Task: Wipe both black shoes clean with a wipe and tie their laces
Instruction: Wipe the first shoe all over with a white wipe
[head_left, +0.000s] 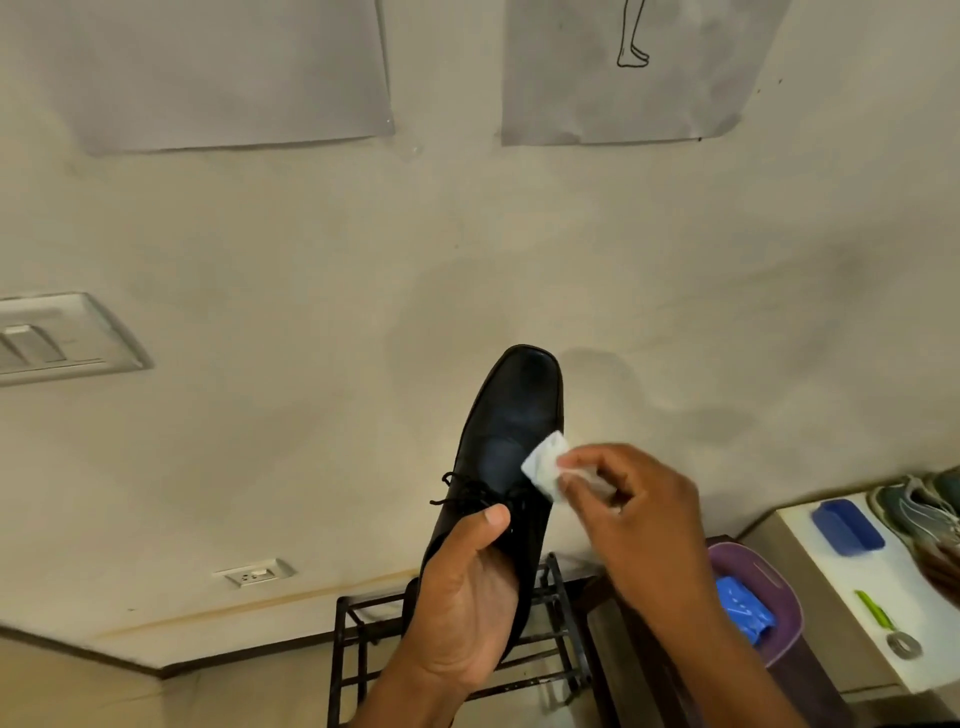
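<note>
A black leather lace-up shoe (511, 431) is held up in front of the wall, toe pointing away from me. My left hand (467, 597) grips it from below around the heel and side, thumb lying beside the loose laces (462, 491). My right hand (639, 519) pinches a folded white wipe (545, 462) and presses it against the right side of the shoe's upper. The second black shoe is not in view.
A black metal shoe rack (563, 623) stands below the shoe against the wall. To the right is a purple bin (779, 592) holding a blue packet (743, 610), and a white table (831, 582) with a blue brush (847, 527), grey sneakers (919, 512) and a green tool (872, 608).
</note>
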